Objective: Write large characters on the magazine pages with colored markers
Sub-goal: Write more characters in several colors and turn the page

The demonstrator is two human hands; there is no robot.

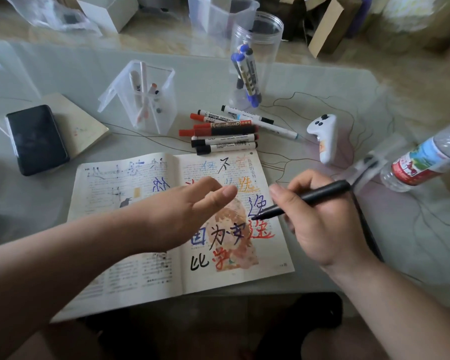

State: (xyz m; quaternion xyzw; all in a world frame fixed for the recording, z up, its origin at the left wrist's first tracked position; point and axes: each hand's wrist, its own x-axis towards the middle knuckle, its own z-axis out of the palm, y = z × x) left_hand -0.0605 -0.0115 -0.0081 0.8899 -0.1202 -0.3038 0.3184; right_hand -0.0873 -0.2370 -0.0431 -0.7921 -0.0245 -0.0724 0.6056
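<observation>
The magazine (151, 229) lies open on the surface (374, 242) near its front edge, its pages covered with large characters in black, blue, red and orange; the right hand (322, 224) grips a black marker (304, 198), tip down on the right page; the left hand (192, 211) is over the spine, fingers straight and relaxed, holding nothing; loose markers (226, 133) lie just beyond the magazine; a black phone (37, 139) rests on a notebook to the left.
</observation>
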